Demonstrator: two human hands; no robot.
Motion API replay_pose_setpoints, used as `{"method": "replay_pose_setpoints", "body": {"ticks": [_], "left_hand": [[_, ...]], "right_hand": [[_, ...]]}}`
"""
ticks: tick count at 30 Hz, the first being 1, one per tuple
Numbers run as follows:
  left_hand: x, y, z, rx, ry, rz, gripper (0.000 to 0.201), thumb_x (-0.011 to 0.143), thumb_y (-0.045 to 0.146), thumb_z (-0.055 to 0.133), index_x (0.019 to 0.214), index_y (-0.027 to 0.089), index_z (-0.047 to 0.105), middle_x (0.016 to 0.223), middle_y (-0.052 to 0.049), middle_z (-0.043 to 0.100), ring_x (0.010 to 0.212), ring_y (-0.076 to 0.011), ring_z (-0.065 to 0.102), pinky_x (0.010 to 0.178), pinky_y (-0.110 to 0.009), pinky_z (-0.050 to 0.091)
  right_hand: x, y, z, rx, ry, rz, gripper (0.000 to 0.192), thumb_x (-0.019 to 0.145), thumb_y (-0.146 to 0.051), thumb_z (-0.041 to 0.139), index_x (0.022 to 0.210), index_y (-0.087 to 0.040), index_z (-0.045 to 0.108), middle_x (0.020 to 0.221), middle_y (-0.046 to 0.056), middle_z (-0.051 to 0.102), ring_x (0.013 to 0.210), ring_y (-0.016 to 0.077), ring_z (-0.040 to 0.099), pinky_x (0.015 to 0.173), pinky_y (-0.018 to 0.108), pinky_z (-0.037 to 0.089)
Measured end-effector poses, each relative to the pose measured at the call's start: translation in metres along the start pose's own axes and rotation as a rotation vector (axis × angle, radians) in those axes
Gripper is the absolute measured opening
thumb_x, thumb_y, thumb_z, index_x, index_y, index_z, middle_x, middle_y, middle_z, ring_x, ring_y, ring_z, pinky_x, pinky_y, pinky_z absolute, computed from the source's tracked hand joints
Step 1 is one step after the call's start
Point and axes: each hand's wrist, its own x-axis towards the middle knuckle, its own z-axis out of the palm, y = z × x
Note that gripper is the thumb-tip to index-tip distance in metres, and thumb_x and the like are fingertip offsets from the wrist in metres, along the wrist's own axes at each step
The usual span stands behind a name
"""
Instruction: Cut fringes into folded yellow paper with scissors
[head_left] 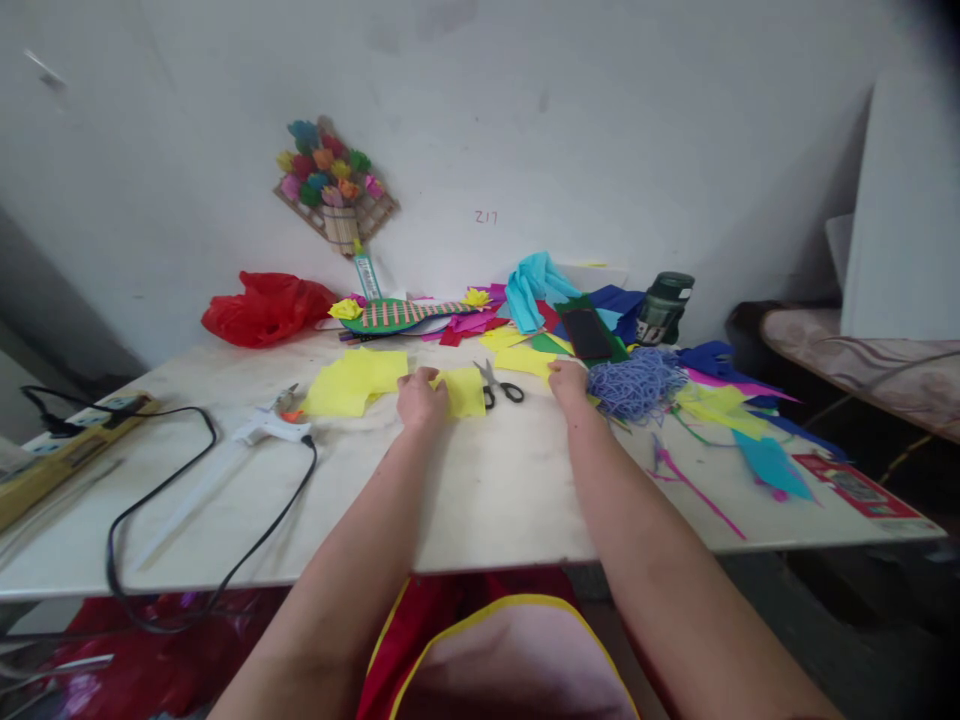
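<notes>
My left hand (420, 397) rests on the table with its fingers on the edge of a small yellow paper sheet (465, 392). A larger pile of yellow paper (352, 382) lies just left of that hand. Black-handled scissors (496, 384) lie between my two hands, touched by neither. My right hand (568, 381) lies palm down at the edge of another yellow sheet (523, 359), beside a tangle of purple-blue cord (636, 384). I cannot tell whether the right hand grips anything.
A white glue gun (264, 429) with a black cable (161, 500) lies at the left, near a power strip (71, 440). Coloured paper scraps (739, 410), a dark green jar (664, 308), a red bag (262, 308) and a paper craft piece (409, 314) crowd the back and right of the table (480, 500).
</notes>
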Motion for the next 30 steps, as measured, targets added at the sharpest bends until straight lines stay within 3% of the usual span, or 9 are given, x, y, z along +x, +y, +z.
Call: {"method": "replay_pose_setpoints", "body": {"ticks": [10,23,30], "left_hand": [[0.0016,-0.0036,0.0030,-0.001,-0.005,0.018,0.026,0.073,0.030,0.051,0.098,0.027,0.058,0.103,-0.009,0.055,0.101,-0.0211,0.050,0.081,-0.034,0.041],[0.0018,-0.0042,0.0026,0.000,-0.019,0.025,0.025,0.074,0.030,0.051,0.098,0.026,0.058,0.102,-0.008,0.056,0.100,-0.0220,0.050,0.080,-0.033,0.041],[0.0021,-0.0040,0.0024,0.019,-0.024,0.035,0.025,0.075,0.030,0.050,0.098,0.026,0.058,0.101,-0.007,0.058,0.104,-0.0205,0.049,0.081,-0.031,0.040]], "right_hand": [[-0.0015,-0.0011,-0.0032,0.085,0.003,0.054,0.036,0.079,-0.018,0.039,0.103,-0.015,0.065,0.106,0.009,0.064,0.096,0.0200,0.057,0.080,0.026,0.042],[-0.0023,0.0002,-0.0051,0.238,-0.047,0.051,0.046,0.070,-0.008,0.040,0.108,-0.022,0.062,0.115,0.001,0.059,0.104,0.0163,0.053,0.087,0.025,0.040],[-0.0006,-0.0013,-0.0060,0.374,0.008,-0.021,0.032,0.073,-0.024,0.046,0.096,-0.021,0.068,0.101,0.003,0.066,0.097,0.0172,0.058,0.084,0.027,0.042]]}}
